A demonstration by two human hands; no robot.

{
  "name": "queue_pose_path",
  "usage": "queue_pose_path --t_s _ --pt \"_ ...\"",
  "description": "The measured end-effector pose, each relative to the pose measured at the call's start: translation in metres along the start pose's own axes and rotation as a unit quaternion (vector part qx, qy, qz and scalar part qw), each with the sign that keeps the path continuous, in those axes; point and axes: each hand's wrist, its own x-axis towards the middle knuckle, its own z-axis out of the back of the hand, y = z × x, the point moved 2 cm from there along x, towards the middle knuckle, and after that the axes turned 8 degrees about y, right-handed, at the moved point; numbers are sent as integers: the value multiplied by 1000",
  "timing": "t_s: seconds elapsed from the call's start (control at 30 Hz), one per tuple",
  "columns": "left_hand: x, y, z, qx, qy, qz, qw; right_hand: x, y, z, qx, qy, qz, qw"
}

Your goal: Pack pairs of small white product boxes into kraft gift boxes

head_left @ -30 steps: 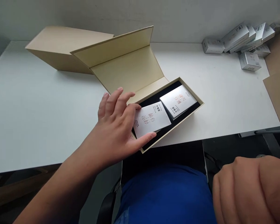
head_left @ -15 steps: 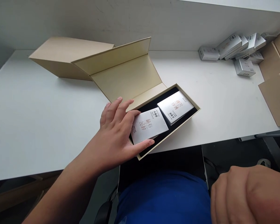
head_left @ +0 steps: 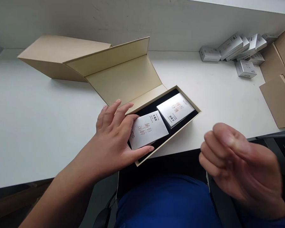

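Observation:
An open tan gift box [head_left: 180,125] with a black lining lies at the table's front edge, its hinged lid [head_left: 123,76] standing up behind it. Two silver packets lie inside. My left hand [head_left: 114,139] spans the near silver packet [head_left: 148,129], thumb along its front edge and fingers at its far corner. The far silver packet [head_left: 175,109] lies untouched beside it. My right hand [head_left: 237,164] hovers in front of the table to the right of the box, its fingers curled loosely with nothing seen in them, slightly blurred.
A second tan box [head_left: 59,57] lies closed behind the lid at the back left. Several small silver cartons [head_left: 237,52] are piled at the back right, with brown cardboard pieces [head_left: 277,98] beside them. The white table [head_left: 38,120] ends at a grey wall.
My right hand has risen from the lower right corner to level with the table edge, nearer the box. My left hand has stayed on the near packet.

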Motion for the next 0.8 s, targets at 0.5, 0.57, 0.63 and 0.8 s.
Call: queue_pose_path --t_s 0.5,0.57,0.63,0.8 --pt "31 -28 11 -16 5 -176 984 10 -6 13 43 53 40 997" --pt "33 -27 13 -29 15 -177 984 8 -6 12 42 61 44 996" --pt "34 -27 15 -32 16 -163 986 8 -7 11 41 61 48 996" --pt "38 -28 15 -24 19 -121 992 8 -9 11 38 65 64 995"
